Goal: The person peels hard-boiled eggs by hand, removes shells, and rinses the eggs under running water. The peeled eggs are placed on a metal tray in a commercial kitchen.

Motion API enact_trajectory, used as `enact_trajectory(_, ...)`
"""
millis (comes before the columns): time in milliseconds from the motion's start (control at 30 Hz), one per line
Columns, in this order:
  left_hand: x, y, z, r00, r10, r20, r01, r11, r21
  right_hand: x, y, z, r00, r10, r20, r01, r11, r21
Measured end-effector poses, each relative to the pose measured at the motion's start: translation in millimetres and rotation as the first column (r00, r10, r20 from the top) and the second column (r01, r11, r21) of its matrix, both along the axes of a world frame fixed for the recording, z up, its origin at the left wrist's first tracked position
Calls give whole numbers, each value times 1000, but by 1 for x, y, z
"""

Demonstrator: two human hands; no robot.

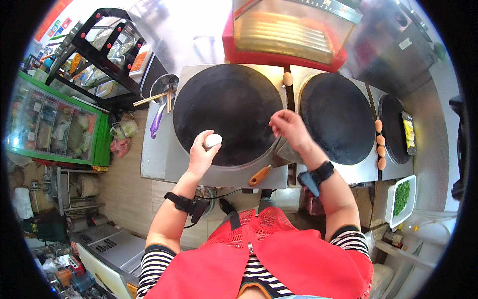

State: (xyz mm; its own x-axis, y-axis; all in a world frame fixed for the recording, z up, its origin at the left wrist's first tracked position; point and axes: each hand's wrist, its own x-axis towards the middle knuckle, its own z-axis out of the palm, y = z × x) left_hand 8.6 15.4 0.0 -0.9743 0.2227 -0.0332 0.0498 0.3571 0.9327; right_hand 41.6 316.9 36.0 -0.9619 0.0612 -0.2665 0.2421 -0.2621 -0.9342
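Note:
My left hand (pixel 201 157) grips a smooth white rounded thing (pixel 213 141) above the near left part of a large round black griddle plate (pixel 227 108). The picture does not settle whether it is an egg or a ball of dough. Over the right rim of the same plate is my right hand (pixel 289 127). Its fingers are bent together, and I cannot tell if anything is between them. Below it lies a scraper with a wooden handle (pixel 260 175) and a metal blade (pixel 287 154), partly hidden by my right wrist.
A second griddle plate (pixel 338 119) and a third (pixel 392 129) stand to the right. One brown egg (pixel 287 79) rests in the gap behind, several eggs (pixel 380 140) farther right. At left are a metal pot (pixel 164 86) with chopsticks and a purple-handled utensil (pixel 156 125).

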Motion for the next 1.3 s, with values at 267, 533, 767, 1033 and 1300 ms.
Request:
enact_trajectory(267, 3, 34, -1, 912, -124, -391, -76, 885, -459, -145, 136, -35, 999, -51, 8, 28, 673, 739)
enact_trajectory(533, 16, 37, 5, 941, -59, -334, -118, 866, -485, -182, 135, -47, 966, 119, 228, -242, 114, 964)
enact_trajectory(767, 17, 36, 8, 946, -45, -321, -117, 877, -467, -144, 112, -18, 991, 122, -53, -65, 793, 606)
enact_trajectory(1033, 47, 46, 60, 773, -174, -611, -35, 949, -314, -9, -23, 47, 872, 487, 50, -423, 801, -424)
enact_trajectory(1300, 112, -46, 77, 889, 49, -456, -57, 998, -5, 37, -167, 43, 723, 670, 165, -629, 739, -243)
